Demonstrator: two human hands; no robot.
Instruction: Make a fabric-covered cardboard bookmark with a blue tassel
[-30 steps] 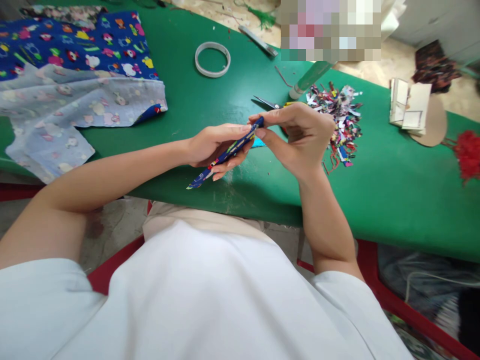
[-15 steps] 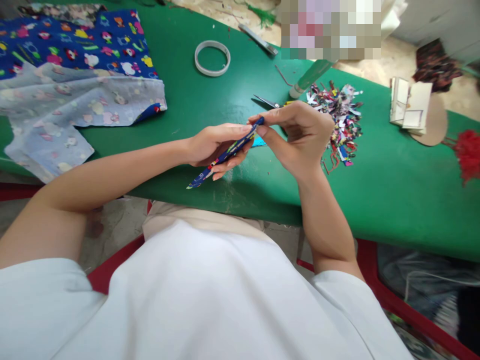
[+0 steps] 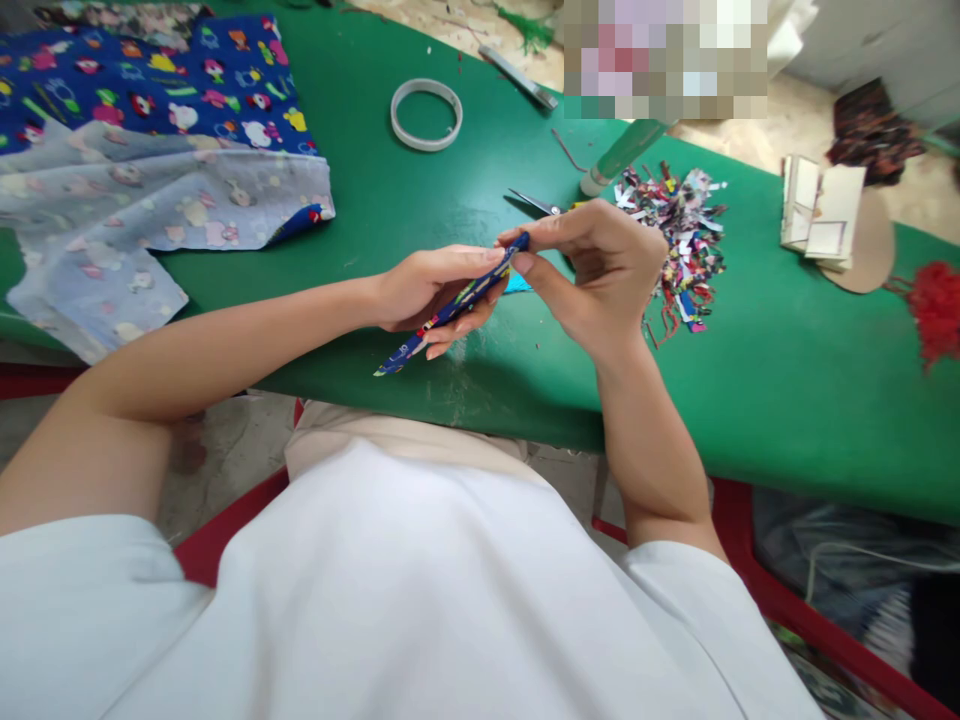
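A thin blue piece of printed fabric, seen nearly edge-on, slants across both hands above the table's near edge. My left hand is closed around its middle, thumb on top and fingers beneath. At the upper end, my right hand pinches the fabric between thumb and forefinger. Just behind the right hand lie scissors, their blades pointing left and the handles mostly hidden. A small bright blue item shows partly between the hands; its kind cannot be made out.
On the green table lie printed blue cloth at left, a tape roll, a box cutter, a heap of fabric scraps, folded cards and a red tuft. A green tube stands tilted beyond the scissors.
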